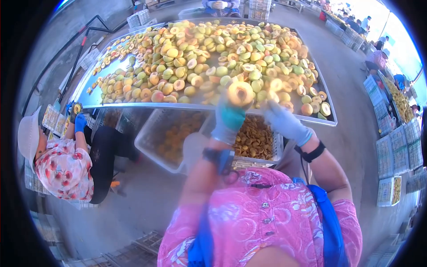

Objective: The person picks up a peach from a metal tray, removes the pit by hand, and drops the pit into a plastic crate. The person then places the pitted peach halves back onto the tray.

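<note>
My left hand [230, 119], in a teal and grey-white glove, is closed round a halved peach [240, 94]. The cut yellow face, with a brown hollow or stone in its middle, points up toward me. Just right of it, my right hand [286, 123], in a pale blue-white glove, hovers by the table's near edge. Its fingers are smeared by motion, so their grip is hidden. Whole-looking and cut peaches [262, 58] lie heaped on the metal table [327, 116] beyond both hands. Below them stands a white crate [278, 149] of brown curved pieces [251, 140].
A hazy plastic tub [149, 142] with orange-brown contents stands left of the crate. At the left sits a co-worker [64, 167] in a hat and blue gloves, holding a fruit. Another person [221, 6] is across the table. Stacked crates [400, 147] line the right side.
</note>
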`<state>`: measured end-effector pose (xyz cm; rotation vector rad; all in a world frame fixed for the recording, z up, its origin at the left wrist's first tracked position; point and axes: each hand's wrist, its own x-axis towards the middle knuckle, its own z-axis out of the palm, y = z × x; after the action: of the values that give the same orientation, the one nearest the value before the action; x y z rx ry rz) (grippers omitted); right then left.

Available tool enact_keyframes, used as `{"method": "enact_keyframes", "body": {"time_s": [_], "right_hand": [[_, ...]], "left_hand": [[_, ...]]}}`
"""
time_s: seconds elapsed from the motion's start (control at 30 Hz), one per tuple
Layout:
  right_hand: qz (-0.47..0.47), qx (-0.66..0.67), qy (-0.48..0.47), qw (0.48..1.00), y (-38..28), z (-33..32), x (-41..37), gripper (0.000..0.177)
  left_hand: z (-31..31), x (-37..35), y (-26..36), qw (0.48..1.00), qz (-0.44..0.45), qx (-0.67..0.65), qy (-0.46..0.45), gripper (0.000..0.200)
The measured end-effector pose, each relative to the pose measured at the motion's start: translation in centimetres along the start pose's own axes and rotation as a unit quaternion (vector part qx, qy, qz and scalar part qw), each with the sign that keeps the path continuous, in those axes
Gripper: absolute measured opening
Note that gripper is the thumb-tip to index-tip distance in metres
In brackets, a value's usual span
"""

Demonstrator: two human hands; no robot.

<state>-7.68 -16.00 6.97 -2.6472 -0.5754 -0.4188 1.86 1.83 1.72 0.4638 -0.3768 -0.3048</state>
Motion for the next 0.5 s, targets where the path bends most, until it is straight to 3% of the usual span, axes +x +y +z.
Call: {"method": "enact_keyframes", "body": {"time_s": [0.03,0.07,0.13,0.17,0.2,0.27,0.3,0.33,0.37,0.4,0.47,0.5], "right_hand": [[0.153,0.222,-0.019,0.963,-1.3,0.7,0.1,0.017],[0.155,0.223,-0.016,0.962,-2.5,0.9,0.4,0.017],[0.249,0.322,-0.033,0.913,-4.5,0.5,0.9,0.015],[0.124,0.210,-0.017,0.970,-3.9,1.4,0.7,0.015],[0.126,0.211,-0.015,0.969,-4.5,1.3,0.7,0.015],[0.247,0.331,-0.037,0.910,-6.0,0.9,1.2,0.026],[0.247,0.333,-0.035,0.909,-5.5,1.7,1.0,0.026],[0.144,0.261,0.014,0.955,-4.6,3.1,0.8,0.026],[0.038,0.183,0.064,0.980,-3.8,4.2,0.6,0.026],[0.038,0.184,0.066,0.980,-4.0,4.1,0.6,0.026],[0.156,0.218,0.049,0.962,-4.7,4.0,0.7,0.027],[0.157,0.221,0.050,0.961,-4.3,4.6,0.6,0.027]], "left_hand": [[-1.5,0.2,-0.8,0.993,0.025,0.117,0.001,0.052],[-2.9,0.2,-1.6,0.971,0.050,0.234,0.001,0.050],[-1.0,-0.9,-0.7,0.980,0.041,0.195,0.016,0.045],[-0.1,-1.3,-0.4,0.987,0.035,0.155,0.033,0.043],[-0.5,-1.5,-0.5,0.987,0.033,0.157,0.032,0.043],[-1.4,-1.7,-0.7,0.975,0.081,0.209,0.009,0.041],[-0.9,-2.2,-0.4,0.974,0.080,0.211,0.008,0.041],[0.1,-3.0,0.0,0.888,0.170,0.427,-0.013,0.039],[0.7,-3.4,0.3,0.746,0.250,0.617,-0.034,0.038],[0.7,-3.4,0.3,0.745,0.249,0.618,-0.035,0.038],[0.5,-3.6,0.1,0.663,0.313,0.678,-0.041,0.041],[0.6,-3.5,-0.2,0.662,0.312,0.680,-0.042,0.041]]}}
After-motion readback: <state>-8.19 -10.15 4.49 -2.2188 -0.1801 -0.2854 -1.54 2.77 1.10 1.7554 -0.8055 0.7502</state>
